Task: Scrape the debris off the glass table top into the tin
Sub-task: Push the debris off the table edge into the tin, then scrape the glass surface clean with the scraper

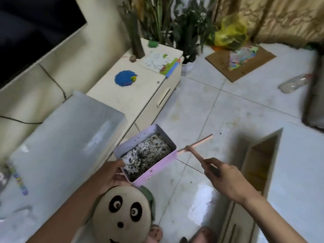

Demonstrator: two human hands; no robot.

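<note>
My left hand (110,174) grips the near corner of a pink rectangular tin (145,156) and holds it in the air beside the glass table top (57,137). The tin's bottom is covered with dark and white debris. My right hand (221,176) pinches the handle of a T-shaped wooden scraper (194,147). The scraper's crossbar hovers just right of the tin, over the floor. The glass surface at the left looks grey with a few pale smears.
A cream low cabinet (140,92) with blue clay (125,78) and papers stands behind the table. A panda slipper (122,213) is on my foot below the tin. A white shelf unit (289,172) stands right. Cardboard (240,62), a plastic bottle (294,83) and plants lie beyond on the tiled floor.
</note>
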